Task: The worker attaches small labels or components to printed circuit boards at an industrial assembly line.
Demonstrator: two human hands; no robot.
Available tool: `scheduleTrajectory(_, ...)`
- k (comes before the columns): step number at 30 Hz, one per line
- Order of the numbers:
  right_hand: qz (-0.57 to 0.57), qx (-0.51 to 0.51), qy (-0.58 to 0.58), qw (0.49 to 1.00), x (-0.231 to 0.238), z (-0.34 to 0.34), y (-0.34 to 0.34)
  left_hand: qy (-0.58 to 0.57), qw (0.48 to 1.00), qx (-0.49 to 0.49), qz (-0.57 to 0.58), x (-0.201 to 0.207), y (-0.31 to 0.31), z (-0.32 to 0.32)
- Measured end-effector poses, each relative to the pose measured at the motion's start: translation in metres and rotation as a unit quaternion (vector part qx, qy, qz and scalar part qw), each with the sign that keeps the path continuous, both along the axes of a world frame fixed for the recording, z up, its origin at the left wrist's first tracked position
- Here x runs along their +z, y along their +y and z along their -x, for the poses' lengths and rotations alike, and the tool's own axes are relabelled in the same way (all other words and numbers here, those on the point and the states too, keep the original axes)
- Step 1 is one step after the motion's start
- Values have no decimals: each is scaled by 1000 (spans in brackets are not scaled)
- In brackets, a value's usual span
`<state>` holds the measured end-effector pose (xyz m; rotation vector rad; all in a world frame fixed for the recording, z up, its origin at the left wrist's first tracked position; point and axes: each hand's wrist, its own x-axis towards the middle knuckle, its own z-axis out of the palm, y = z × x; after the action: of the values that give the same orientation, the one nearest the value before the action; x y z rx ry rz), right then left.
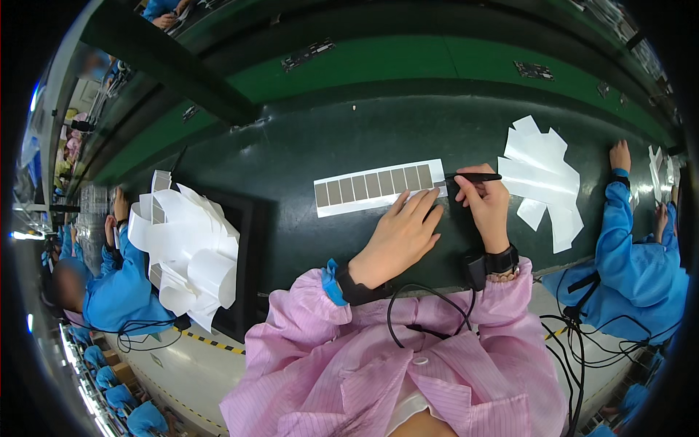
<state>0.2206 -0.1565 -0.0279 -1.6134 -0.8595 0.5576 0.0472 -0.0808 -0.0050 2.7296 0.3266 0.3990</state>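
A white backing strip (317, 213) lies on the dark green bench in front of me, bearing a row of several grey-brown rectangular stickers (370, 184). My left hand (400, 237) rests across its lower right edge, fingers stretched out and holding nothing. Pinched in my right hand (486, 207) is a slim black pen-like tool (479, 177); its exact kind is not clear. The tool's thin tip points left, at the strip's right end, close to my left fingertips. Whether the tip touches a sticker is too small to tell.
To the left, a heap of white sheets (193, 247) sits in a black tray (253, 266). Fanned white sheets (542, 171) lie at the right. Beyond the bench, circuit boards (309, 54) rest on a green conveyor (408, 62). Co-workers in blue sit on both sides; cables (437, 288) hang near my wrists.
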Motion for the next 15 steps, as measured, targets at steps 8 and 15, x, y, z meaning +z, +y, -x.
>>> scheduleTrajectory(8,-15,-8,-36,999,1,1,-1,21,1000,6,-7,1,-1,-2)
scheduleTrajectory(15,-3,-12,-49,999,-1,1,-1,30,999,5,-14,-1,0,-3)
